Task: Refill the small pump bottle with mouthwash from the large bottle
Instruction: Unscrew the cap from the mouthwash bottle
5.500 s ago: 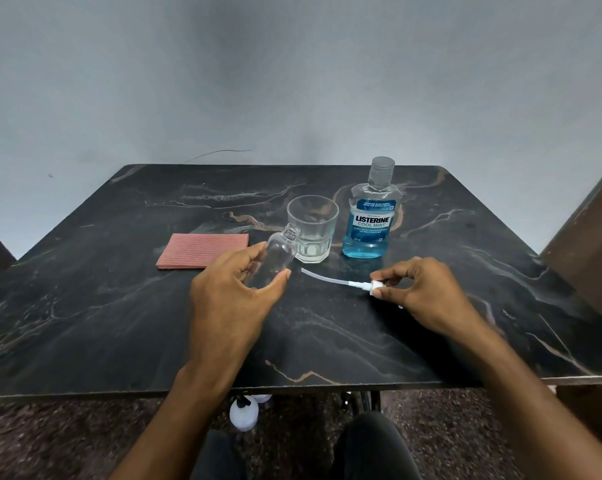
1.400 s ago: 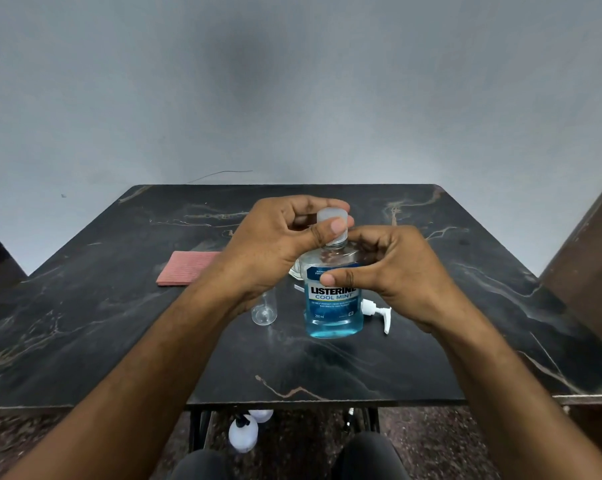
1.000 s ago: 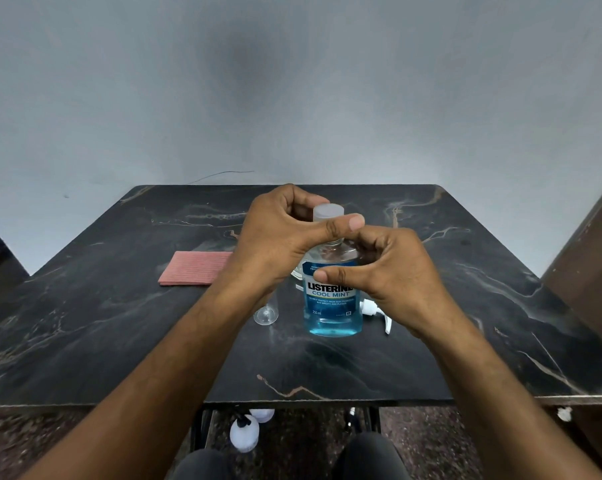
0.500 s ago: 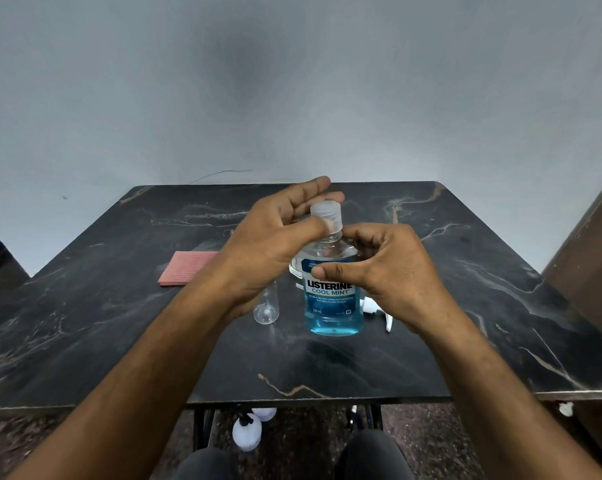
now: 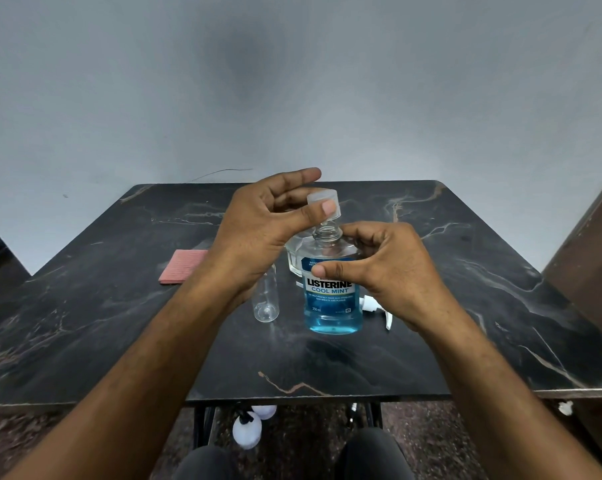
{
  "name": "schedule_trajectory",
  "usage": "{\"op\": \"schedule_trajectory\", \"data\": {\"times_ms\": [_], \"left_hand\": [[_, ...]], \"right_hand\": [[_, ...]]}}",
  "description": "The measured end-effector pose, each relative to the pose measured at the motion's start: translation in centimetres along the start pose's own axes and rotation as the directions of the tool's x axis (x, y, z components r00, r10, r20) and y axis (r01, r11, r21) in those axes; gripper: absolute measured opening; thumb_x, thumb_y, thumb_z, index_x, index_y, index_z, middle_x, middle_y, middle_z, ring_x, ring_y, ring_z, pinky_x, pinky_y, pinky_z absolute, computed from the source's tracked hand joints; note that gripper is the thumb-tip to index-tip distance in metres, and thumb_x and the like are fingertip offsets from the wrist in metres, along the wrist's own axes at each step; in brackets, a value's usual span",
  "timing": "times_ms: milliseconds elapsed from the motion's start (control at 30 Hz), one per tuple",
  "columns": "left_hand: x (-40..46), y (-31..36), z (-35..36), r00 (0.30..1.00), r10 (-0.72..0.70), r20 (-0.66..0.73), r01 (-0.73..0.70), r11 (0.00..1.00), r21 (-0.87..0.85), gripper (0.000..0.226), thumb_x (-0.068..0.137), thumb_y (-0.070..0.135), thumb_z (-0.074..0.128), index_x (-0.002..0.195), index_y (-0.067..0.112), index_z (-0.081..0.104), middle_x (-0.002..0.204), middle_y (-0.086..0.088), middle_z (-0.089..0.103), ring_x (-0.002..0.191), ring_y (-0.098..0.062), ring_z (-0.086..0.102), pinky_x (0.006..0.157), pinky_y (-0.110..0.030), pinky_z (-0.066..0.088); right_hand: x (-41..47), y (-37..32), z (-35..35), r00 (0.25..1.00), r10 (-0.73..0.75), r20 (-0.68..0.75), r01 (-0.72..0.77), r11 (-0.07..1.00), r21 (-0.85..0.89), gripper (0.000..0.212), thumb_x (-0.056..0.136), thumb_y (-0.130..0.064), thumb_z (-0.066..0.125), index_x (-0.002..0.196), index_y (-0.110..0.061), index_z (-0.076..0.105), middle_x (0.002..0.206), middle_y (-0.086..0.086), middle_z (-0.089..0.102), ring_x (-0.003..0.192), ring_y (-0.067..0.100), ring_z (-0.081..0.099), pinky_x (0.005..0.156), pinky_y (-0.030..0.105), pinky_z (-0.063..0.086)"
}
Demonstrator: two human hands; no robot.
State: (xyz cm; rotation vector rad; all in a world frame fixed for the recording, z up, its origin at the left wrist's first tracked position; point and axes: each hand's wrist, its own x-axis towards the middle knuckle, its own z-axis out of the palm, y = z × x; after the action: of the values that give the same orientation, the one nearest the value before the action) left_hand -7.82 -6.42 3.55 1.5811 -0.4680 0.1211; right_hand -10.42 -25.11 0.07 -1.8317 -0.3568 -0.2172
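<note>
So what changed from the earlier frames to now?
The left hand has lifted the cap off the Listerine bottle, tilted above the open neck. The right hand still grips the bottle. Small pump bottle and pump head unmoved.

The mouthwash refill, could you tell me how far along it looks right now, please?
Done: the small pump bottle stands open and looks empty, its pump head lying on the table. In hand: the left hand lifts the cap off the large bottle, which the right hand steadies. Left: pouring and refitting the pump.
</note>
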Motion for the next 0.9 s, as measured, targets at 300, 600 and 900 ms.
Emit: {"op": "schedule_trajectory", "data": {"times_ms": [300,600,900], "left_hand": [[0.0,0.1,0.0,1.000,0.012,0.009,-0.012,1.000,-0.012,0.054,0.081,0.020,0.081,0.132,0.019,0.065,0.111,0.004,0.078,0.105,-0.010,0.074,0.084,-0.017,0.056],[-0.3,0.6,-0.2,0.995,0.096,-0.007,-0.095,0.993,0.064,0.038,0.089,0.017,0.076,0.126,0.025,0.071,0.110,0.000,0.075,0.097,-0.007,0.072,0.076,-0.015,0.055],[-1.5,0.1,-2.7,0.991,0.078,-0.105,-0.075,0.997,0.031,0.035,0.091,0.028,0.069,0.126,0.024,0.069,0.114,0.013,0.076,0.103,0.001,0.070,0.084,-0.011,0.052]], "right_hand": [[0.0,0.2,0.0,1.000,0.000,0.009,0.000,1.000,0.014,0.042,0.065,-0.026,0.092,0.104,-0.018,0.077,0.096,-0.004,0.079,0.091,0.015,0.076,0.085,0.044,0.060],[0.0,0.0,-0.2,1.000,0.001,0.008,-0.001,1.000,0.007,0.044,0.064,-0.026,0.091,0.105,-0.018,0.076,0.097,-0.005,0.079,0.092,0.014,0.075,0.086,0.043,0.060],[0.0,0.4,0.4,1.000,-0.007,-0.005,0.007,1.000,-0.004,0.045,0.062,-0.027,0.092,0.104,-0.018,0.077,0.096,-0.007,0.079,0.090,0.012,0.076,0.084,0.042,0.061]]}}
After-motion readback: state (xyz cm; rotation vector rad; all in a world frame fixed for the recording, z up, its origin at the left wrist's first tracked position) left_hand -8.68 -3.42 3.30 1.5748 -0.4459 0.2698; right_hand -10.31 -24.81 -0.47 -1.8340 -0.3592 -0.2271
